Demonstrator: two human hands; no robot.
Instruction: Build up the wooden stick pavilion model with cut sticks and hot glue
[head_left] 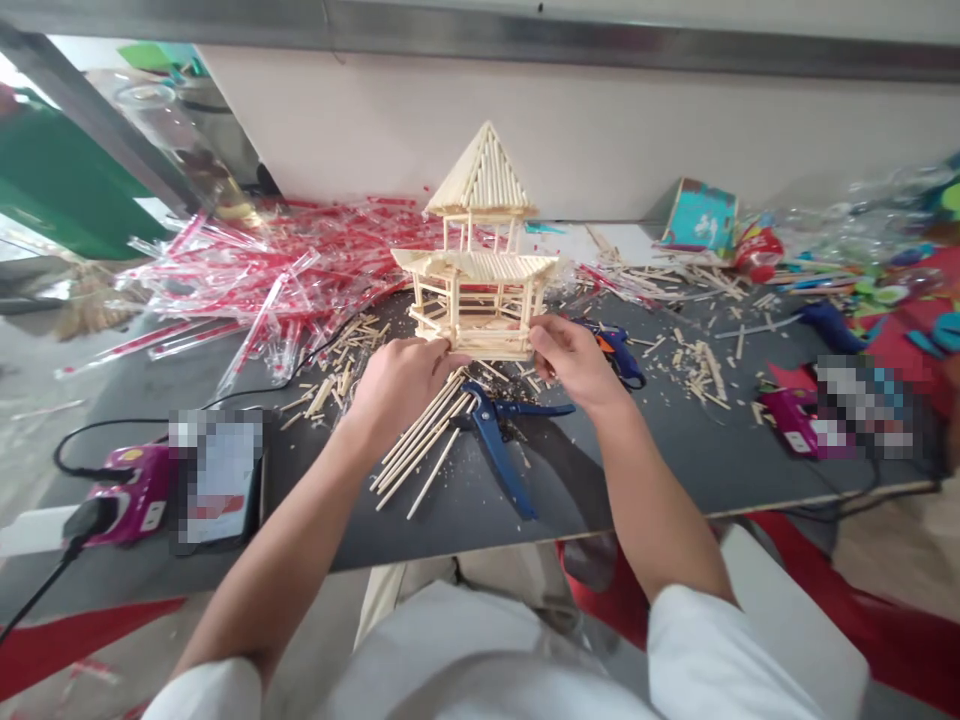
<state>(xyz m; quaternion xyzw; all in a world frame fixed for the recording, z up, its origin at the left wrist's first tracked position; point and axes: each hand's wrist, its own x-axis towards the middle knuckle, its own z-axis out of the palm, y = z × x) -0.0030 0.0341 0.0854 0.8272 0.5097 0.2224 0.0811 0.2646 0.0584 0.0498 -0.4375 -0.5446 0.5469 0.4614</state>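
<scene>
A two-tier pavilion model (pixel 478 262) built of pale wooden sticks stands on the dark work board (pixel 675 470). My left hand (pixel 401 378) grips its lower left corner with curled fingers. My right hand (pixel 570 358) pinches the base at the lower right. Under my hands lie a bundle of long wooden sticks (pixel 420 445) and blue-handled cutters (pixel 499 435).
A heap of red and clear plastic wrappers (pixel 262 275) lies at the left. Stick offcuts (pixel 697 365) litter the board. A blue glue gun (pixel 619 350) sits right of the model. Purple devices (pixel 127 490) (pixel 791 420) lie near both ends. A wall rises behind.
</scene>
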